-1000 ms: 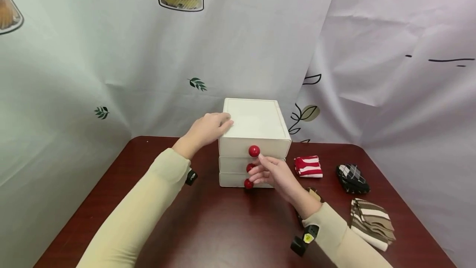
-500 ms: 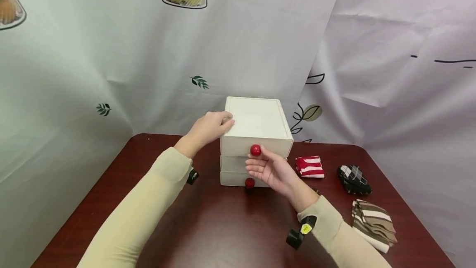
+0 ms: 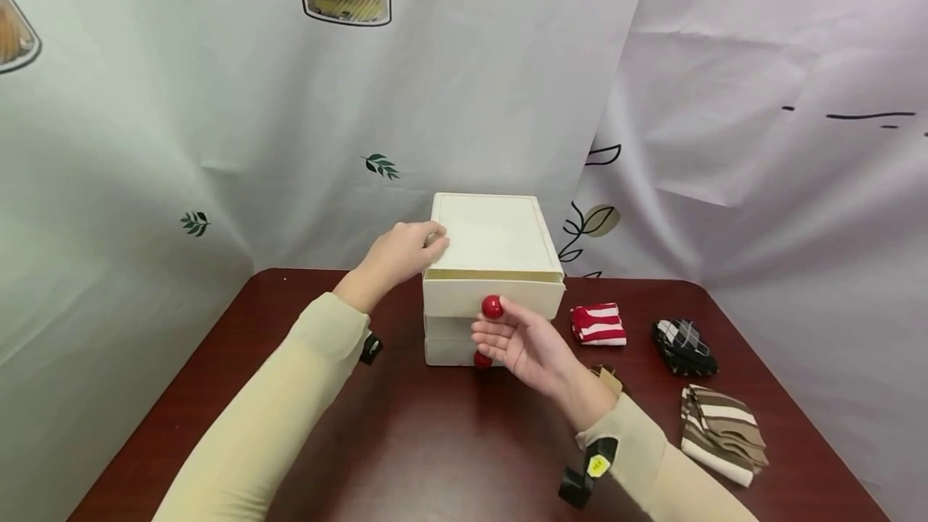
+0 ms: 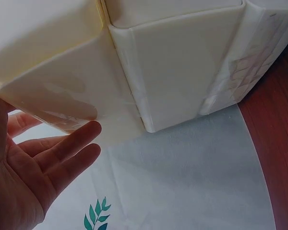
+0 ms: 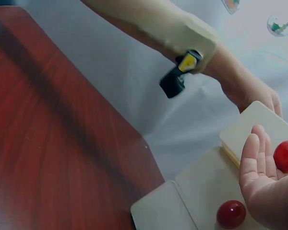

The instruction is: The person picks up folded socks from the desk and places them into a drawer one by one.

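A white three-drawer cabinet [image 3: 496,236] stands at the back of the table. Its top drawer [image 3: 453,296] sticks out a little, leaving a narrow gap below the cabinet's top. My right hand [image 3: 532,349] pinches that drawer's round red knob [image 3: 492,307] at the thumb, its other fingers fairly straight. A lower red knob [image 5: 231,214] shows in the right wrist view. My left hand [image 3: 402,252] rests on the cabinet's upper left edge. In the left wrist view its fingers [image 4: 74,143] lie nearly straight along the cabinet's side [image 4: 182,62].
To the right lie a red-and-white striped folded cloth [image 3: 598,325], a black checked one [image 3: 685,346] and a brown-and-white striped one [image 3: 721,432]. Another brown patterned piece [image 3: 611,378] is partly hidden by my right forearm. A white curtain [image 3: 471,103] hangs behind the dark red table [image 3: 406,441].
My right hand has moved up from in front of the lower knobs to the top knob. The top drawer has slid out slightly towards me. My left hand stays on the cabinet.
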Tool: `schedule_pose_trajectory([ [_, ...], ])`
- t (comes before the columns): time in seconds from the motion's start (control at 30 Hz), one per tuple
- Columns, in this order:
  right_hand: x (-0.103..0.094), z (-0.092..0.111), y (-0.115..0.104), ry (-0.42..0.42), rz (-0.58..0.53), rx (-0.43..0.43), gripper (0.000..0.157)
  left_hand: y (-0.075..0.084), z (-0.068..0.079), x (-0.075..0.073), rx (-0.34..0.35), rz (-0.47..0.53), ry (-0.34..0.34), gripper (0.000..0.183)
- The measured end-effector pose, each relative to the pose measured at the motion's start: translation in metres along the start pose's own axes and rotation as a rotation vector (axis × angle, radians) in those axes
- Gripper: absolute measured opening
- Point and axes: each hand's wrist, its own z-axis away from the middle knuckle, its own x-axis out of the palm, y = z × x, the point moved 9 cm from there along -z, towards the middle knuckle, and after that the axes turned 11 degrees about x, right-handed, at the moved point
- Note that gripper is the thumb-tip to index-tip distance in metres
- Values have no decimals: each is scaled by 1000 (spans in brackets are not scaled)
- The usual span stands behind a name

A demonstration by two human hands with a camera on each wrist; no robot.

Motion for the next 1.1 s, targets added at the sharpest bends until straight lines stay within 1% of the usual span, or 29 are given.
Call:
schedule_pose_trajectory([
  [0.33,11,27,21,-97,40,15,36,-3,1,-2,-5,-2,5,40],
  [0.53,14,37,29,-119,50,23,37,-4,2,0,-21,-16,-19,40],
  [0.83,18,48,34,-143,67,17,39,0,0,-4,-19,-23,-8,38],
  [1.1,19,53,37,-156,73,28,39,-1,0,0,-33,-8,-23,39],
])
